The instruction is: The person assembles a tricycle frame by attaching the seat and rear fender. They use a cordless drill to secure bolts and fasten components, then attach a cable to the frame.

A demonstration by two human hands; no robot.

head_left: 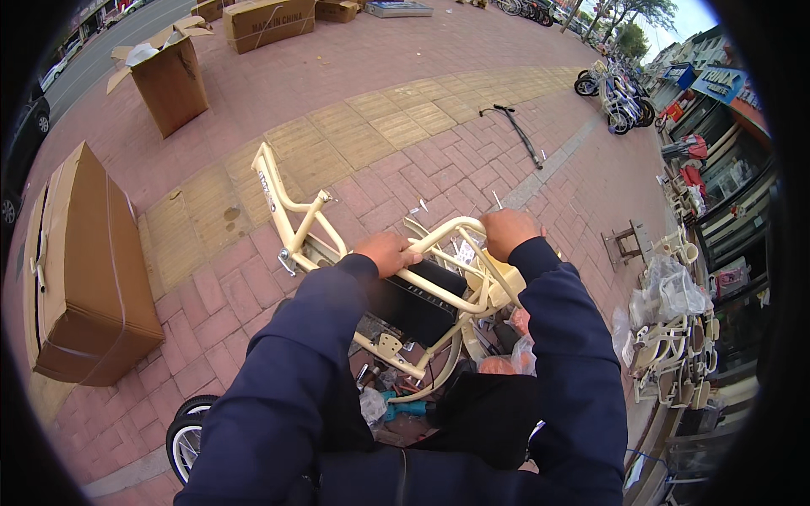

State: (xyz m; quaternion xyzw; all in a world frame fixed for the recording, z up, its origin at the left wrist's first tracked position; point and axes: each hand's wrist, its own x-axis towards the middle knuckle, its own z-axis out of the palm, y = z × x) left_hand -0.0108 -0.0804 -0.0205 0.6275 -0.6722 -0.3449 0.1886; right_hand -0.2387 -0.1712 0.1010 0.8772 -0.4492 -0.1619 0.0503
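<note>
Cream bicycle frame [445, 293] is gripped by left hand [386, 253] and right hand [511, 234].

pavement [472, 59]: reddish brick, crossed by a yellow strip [354, 126]
cardboard box [97, 278]: left edge
open carton [173, 88]: upper left
black pump [522, 138]: upper right of centre
bicycles [614, 94]: upper right

- I'm seeing even daylight spreading over the brick pavement [472, 51], with soft shadows.
- Pale sky [692, 30] is glowing brightest, upper right.
- Shopfronts [742, 240] at right are looking darker, their lines curving.
- Black is ringing my round fisheye view.
</note>
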